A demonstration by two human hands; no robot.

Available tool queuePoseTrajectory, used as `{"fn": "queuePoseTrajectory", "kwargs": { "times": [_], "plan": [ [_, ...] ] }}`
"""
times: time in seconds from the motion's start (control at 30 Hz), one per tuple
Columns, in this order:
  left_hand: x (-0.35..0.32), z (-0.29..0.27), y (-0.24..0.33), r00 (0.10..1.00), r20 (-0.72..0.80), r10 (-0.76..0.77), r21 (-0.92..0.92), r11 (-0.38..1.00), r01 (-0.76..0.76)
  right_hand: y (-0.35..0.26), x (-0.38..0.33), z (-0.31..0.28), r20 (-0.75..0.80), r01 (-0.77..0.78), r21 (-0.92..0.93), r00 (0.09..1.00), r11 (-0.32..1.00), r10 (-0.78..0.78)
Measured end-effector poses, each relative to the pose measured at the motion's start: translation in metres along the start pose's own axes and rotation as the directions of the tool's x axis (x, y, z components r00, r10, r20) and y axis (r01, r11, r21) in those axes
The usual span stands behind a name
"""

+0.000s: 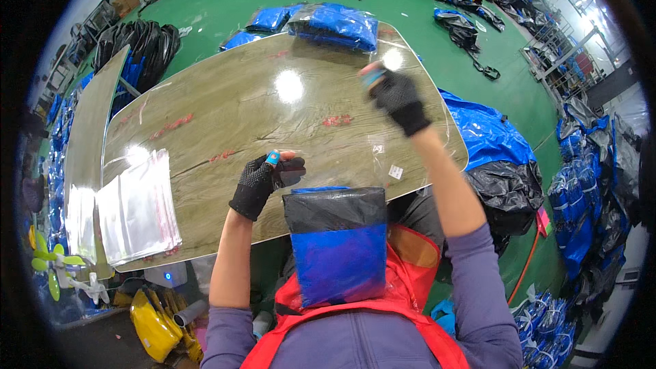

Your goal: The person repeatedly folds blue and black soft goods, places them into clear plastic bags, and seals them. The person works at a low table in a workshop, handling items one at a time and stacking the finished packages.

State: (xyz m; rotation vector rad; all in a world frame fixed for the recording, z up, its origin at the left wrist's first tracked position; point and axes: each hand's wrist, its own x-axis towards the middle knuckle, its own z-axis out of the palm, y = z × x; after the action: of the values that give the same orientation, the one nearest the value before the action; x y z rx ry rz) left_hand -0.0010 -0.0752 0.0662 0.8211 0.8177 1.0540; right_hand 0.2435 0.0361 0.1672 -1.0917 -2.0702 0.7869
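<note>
At the centre of the frame the gloved left hand [263,181] pinches shut on the near edge of a clear plastic bag [355,143], while the gloved right hand [398,99], raised toward the upper right, is closed on the bag's far edge, stretching it open above the bench [225,109]. A folded black-and-blue garment [336,246] sits just below the bag at lower centre, against the person's chest. A stack of clear bags [137,208] lies at the bench's lower left; packed blue bundles [328,25] rest at its top edge.
</note>
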Motion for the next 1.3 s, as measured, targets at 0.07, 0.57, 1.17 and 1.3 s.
{"fn": "queuePoseTrajectory", "kwargs": {
  "times": [0.07,0.57,1.17,1.3],
  "plan": [
    [0.001,0.0,-0.001,1.0,-0.007,0.019,0.137,0.99,-0.018,0.001,-0.02,0.03,0.224,0.245,-0.038,0.947,0.969,-0.231],
    [-0.006,0.004,0.0,0.996,0.023,0.088,0.381,0.92,-0.09,-0.015,-0.02,0.062,0.446,0.64,-0.405,0.762,0.653,-0.47],
    [-0.008,-0.032,0.02,0.999,-0.012,0.039,0.45,0.893,-0.03,0.067,-0.097,-0.023,-0.142,-0.566,0.213,0.788,0.796,0.599],
    [-0.017,-0.016,0.029,0.982,-0.001,-0.189,0.017,0.982,0.189,0.076,-0.114,0.021,0.349,-0.698,0.519,0.701,0.494,0.622]
  ]
}}
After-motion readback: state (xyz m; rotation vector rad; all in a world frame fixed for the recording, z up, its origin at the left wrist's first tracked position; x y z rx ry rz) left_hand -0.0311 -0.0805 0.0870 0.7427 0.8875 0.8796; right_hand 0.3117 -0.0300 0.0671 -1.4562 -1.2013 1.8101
